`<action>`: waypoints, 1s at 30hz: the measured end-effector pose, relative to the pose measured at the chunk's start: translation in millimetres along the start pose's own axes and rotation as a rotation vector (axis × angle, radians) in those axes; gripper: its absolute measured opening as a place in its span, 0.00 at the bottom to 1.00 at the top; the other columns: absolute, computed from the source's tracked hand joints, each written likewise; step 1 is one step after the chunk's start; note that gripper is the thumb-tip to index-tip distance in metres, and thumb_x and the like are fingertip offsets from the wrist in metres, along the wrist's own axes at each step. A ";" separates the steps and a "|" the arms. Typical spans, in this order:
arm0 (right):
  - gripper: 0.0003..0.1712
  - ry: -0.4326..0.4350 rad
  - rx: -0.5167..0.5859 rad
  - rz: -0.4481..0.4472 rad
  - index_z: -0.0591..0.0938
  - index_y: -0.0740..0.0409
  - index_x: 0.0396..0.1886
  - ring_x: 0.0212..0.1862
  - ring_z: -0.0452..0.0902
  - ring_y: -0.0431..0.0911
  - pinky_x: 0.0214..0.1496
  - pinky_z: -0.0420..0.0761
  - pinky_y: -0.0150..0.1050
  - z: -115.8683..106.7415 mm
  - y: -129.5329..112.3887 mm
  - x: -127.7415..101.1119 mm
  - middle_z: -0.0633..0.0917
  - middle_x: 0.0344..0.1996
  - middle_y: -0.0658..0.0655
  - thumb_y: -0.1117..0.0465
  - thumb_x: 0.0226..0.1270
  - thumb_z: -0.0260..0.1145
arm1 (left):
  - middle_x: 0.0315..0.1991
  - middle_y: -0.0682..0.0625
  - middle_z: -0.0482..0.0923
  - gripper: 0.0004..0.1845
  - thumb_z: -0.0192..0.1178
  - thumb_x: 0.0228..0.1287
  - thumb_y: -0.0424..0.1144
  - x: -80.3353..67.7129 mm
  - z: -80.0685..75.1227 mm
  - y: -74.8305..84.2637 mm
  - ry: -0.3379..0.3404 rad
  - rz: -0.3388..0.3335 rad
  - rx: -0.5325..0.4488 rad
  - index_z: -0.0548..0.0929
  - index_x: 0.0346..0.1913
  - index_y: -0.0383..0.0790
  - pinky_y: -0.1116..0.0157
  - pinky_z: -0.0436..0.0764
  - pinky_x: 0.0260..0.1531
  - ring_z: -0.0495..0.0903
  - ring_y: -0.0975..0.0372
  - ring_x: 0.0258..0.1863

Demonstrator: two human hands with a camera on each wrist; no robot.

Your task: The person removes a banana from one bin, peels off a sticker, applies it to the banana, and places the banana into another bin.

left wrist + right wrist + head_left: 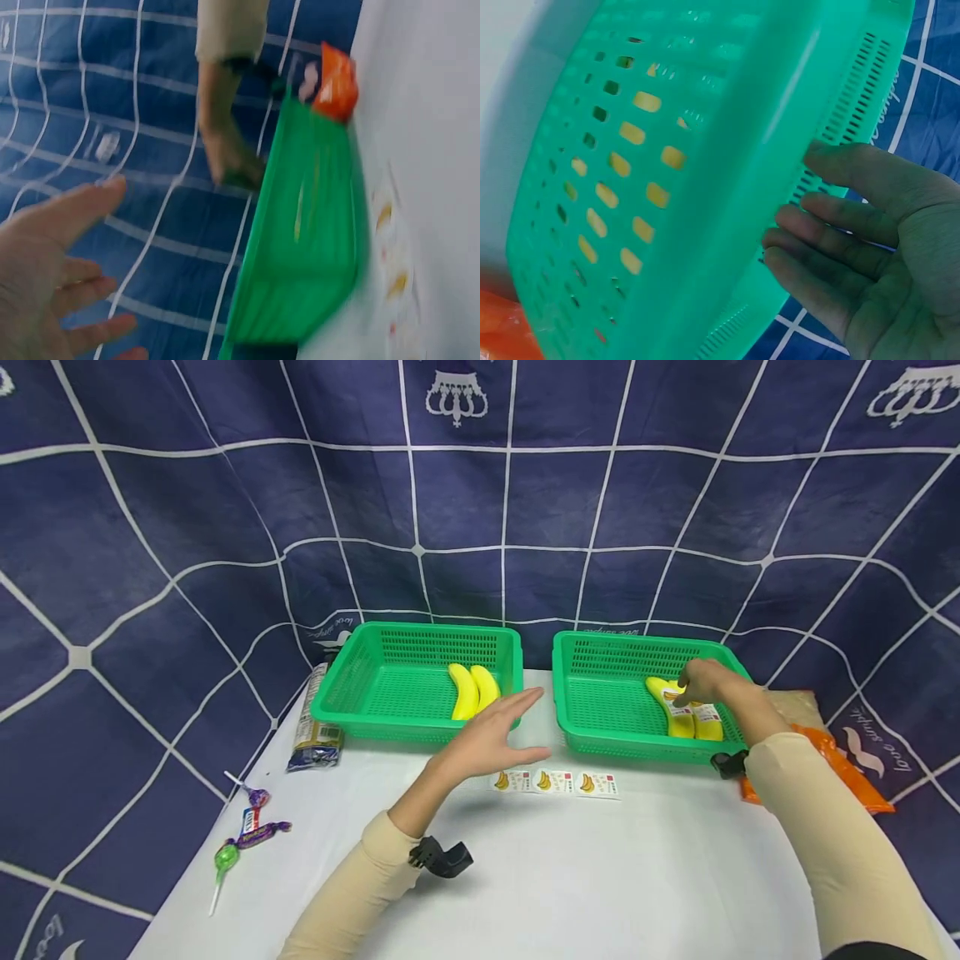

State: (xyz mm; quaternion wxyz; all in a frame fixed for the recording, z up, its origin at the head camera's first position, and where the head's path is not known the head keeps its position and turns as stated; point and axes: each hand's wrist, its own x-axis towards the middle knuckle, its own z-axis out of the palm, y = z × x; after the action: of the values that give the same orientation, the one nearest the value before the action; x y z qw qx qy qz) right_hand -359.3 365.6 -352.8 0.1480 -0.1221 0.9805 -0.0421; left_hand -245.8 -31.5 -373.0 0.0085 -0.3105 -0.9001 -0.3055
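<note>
The right hand (pixel 701 683) reaches into the right green basket (pixel 600 693), fingers relaxed, resting on two labelled bananas (pixel 686 714) at its right side. The left hand (pixel 491 735) hovers open, holding nothing, above the table (pixel 600 877) near the sticker strip (pixel 555 782).

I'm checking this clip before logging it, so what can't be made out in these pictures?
- Right hand on the bananas: head view hides the fingertips, so grip or touch is unclear.
- Sticker print: too small in head view, blurred in left wrist view.
- Orange packet: partly behind the right forearm and the right basket.
- Packet beside the left basket: label unreadable.
</note>
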 end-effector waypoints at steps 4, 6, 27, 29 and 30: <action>0.31 0.010 0.005 -0.003 0.78 0.77 0.53 0.52 0.76 0.71 0.51 0.81 0.57 2.1 2.3 -5.4 0.81 0.50 0.76 0.55 0.60 0.70 | 0.75 0.51 0.60 0.45 0.64 0.58 0.60 -20.8 -21.0 -26.5 0.087 -0.024 0.056 0.59 0.76 0.53 0.43 0.60 0.71 0.59 0.50 0.75; 0.31 0.020 0.013 -0.008 0.78 0.77 0.53 0.52 0.76 0.71 0.51 0.81 0.57 3.6 3.4 -7.3 0.81 0.50 0.76 0.55 0.60 0.70 | 0.75 0.50 0.60 0.46 0.65 0.57 0.60 -32.8 -32.5 -42.9 0.133 -0.042 0.079 0.59 0.76 0.53 0.40 0.58 0.71 0.58 0.47 0.75; 0.29 0.112 -0.015 -0.073 0.80 0.78 0.48 0.42 0.82 0.61 0.47 0.82 0.55 11.5 -7.9 -28.7 0.87 0.38 0.67 0.57 0.56 0.72 | 0.80 0.40 0.36 0.55 0.57 0.60 0.67 -116.9 -112.0 -213.4 0.234 -0.522 0.106 0.38 0.79 0.47 0.29 0.47 0.67 0.40 0.36 0.76; 0.28 0.121 -0.025 -0.077 0.80 0.78 0.48 0.42 0.82 0.60 0.47 0.82 0.55 11.3 -9.6 -30.2 0.87 0.37 0.66 0.57 0.56 0.72 | 0.80 0.40 0.34 0.55 0.57 0.61 0.65 -116.1 -111.5 -220.9 0.233 -0.534 0.025 0.36 0.79 0.47 0.31 0.47 0.69 0.39 0.36 0.76; 0.28 0.121 -0.029 -0.077 0.80 0.78 0.48 0.42 0.82 0.60 0.47 0.82 0.55 11.0 -10.3 -30.9 0.87 0.37 0.66 0.57 0.56 0.72 | 0.80 0.40 0.33 0.55 0.58 0.61 0.64 -115.4 -110.7 -223.8 0.235 -0.540 -0.012 0.35 0.79 0.47 0.32 0.47 0.69 0.39 0.37 0.76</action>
State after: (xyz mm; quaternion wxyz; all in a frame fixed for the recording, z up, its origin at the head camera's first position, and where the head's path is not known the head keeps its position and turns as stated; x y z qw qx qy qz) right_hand -325.0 362.9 -353.5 0.0850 -0.1592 0.9827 -0.0410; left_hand -298.3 -295.7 -428.5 0.0293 -0.0223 -0.9411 -0.3360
